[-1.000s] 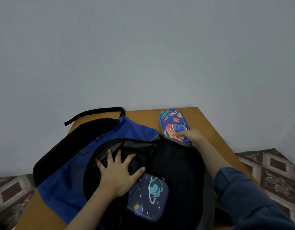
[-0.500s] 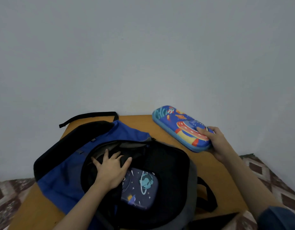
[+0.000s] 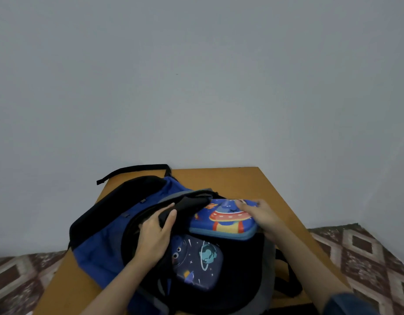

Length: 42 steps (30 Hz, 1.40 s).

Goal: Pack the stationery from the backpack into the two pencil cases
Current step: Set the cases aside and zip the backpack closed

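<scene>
Setup step, likely: left hand (image 3: 155, 235) grips backpack (image 3: 98, 246) rim, right hand (image 3: 262, 215) holds UFO case (image 3: 223, 221) at its mouth (planet case (image 3: 196, 264) inside); next, both onto surface (image 3: 230, 180), unzipped.

UFO case (image 3: 223, 220) blocks backpack (image 3: 101, 244) mouth; tabletop (image 3: 230, 180) seemingly free.

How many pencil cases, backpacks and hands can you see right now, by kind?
Pencil cases: 2, a light blue case and a dark blue case
Backpacks: 1, the backpack
Hands: 2, left hand, right hand
Total: 5
</scene>
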Available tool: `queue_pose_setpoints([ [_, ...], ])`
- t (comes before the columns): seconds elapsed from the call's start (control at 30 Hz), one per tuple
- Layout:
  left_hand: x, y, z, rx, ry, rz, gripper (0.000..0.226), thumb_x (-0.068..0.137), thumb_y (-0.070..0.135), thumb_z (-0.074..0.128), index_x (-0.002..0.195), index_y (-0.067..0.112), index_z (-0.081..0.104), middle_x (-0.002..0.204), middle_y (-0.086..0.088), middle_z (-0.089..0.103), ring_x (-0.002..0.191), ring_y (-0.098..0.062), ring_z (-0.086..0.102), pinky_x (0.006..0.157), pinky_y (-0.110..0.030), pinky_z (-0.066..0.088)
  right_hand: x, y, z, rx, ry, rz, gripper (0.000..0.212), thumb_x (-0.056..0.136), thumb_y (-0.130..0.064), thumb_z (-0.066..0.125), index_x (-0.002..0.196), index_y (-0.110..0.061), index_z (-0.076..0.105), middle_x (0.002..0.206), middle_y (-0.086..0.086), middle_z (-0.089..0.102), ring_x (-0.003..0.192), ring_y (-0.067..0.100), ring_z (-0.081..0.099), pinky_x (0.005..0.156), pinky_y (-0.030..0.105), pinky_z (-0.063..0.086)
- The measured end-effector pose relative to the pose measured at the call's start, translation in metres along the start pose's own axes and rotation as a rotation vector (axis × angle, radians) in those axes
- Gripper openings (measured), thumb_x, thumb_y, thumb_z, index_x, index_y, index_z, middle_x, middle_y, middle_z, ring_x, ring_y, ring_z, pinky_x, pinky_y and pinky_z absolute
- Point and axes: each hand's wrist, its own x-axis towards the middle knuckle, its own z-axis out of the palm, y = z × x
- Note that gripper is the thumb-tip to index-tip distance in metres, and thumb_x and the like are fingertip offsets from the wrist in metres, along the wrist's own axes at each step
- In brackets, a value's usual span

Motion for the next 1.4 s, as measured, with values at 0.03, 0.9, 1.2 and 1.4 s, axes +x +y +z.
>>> queue_pose_setpoints([
  [0.03, 0.0, -0.001, 0.0, 0.007, -0.005, -0.005, 0.035, 0.092, 0.031, 0.052, 0.124, 0.018, 0.059, 0.123, 0.001, 0.061, 0.116, -0.01, 0.052, 0.098, -0.021, 0.035, 0.006, 0.0, 0.013, 0.012, 0.028, -0.038, 0.04, 0.08, -0.027, 0.073, 0.102, -0.006, 0.049, 0.091, 0.009, 0.063, 0.067, 0.015, 0.064, 0.056, 0.027, 0.052],
  [0.9, -0.023, 0.081, -0.02, -0.238, -0.862, -0.153, 0.057, 0.08, 0.061, 0.036, 0.111, 0.025, 0.067, 0.105, 0.011, 0.07, 0.092, -0.008, 0.065, 0.078, -0.02, 0.052, -0.005, -0.003, -0.015, -0.451, 0.372, -0.477, 0.016, 0.087, -0.016, 0.059, 0.073, -0.011, 0.065, 0.07, 0.002, 0.063, 0.075, 0.022, 0.06, 0.072, 0.031, 0.048],
  [1.2, -0.026, 0.01, -0.008, 0.88, -0.871, 0.004, 0.105, 0.069, 0.049, 0.075, 0.146, 0.04, 0.005, 0.156, 0.007, -0.013, 0.144, -0.025, -0.013, 0.107, -0.067, 0.0, -0.064, 0.001, 0.004, -0.99, -0.339, -0.303, 0.063, 0.077, -0.041, 0.073, 0.131, -0.019, 0.05, 0.123, -0.006, 0.054, 0.119, 0.015, 0.049, 0.099, 0.028, 0.044],
  [1.4, -0.028, -0.012, -0.001, 0.946, -0.742, 0.069, 0.099, 0.077, 0.053, 0.065, 0.146, 0.042, -0.006, 0.155, 0.006, -0.021, 0.143, -0.024, -0.017, 0.104, -0.072, 0.0, -0.077, 0.055, 0.055, -1.307, -0.392, -0.361, 0.101, 0.08, -0.046, 0.067, 0.148, -0.038, -0.008, 0.154, 0.016, 0.006, 0.139, 0.036, 0.016, 0.109, 0.043, 0.029],
])
